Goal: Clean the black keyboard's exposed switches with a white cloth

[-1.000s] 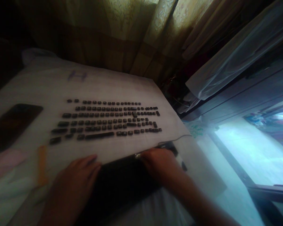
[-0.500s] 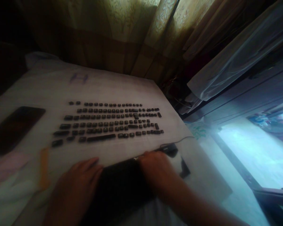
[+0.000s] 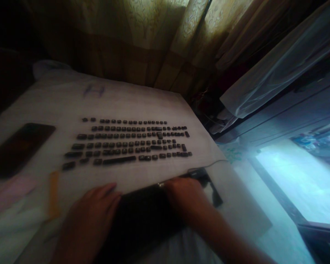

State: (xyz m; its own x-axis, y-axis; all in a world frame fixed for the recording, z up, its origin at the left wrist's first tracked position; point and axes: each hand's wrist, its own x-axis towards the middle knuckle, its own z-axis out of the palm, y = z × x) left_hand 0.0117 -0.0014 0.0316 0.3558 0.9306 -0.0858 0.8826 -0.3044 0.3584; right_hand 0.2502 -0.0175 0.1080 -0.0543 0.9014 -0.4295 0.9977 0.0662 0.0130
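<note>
Keyboard base (image 3: 145,212) smooth plastic, glossy at right end; keycaps (image 3: 119,160) plastic; curtain (image 3: 143,25) cloth.

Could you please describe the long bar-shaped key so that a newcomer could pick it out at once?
Start at the large pale surface and find the rows of small dark keys on it. In the row nearest the black panel, the long key lies between shorter ones. It is a slim dark bar, clearly longer than any other key.

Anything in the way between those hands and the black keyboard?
Nothing visible: the left hand is at the left end of the keyboard, the right hand over its far edge. The loose keys lie beyond. A pale spot by the right hand is unclear.
</note>
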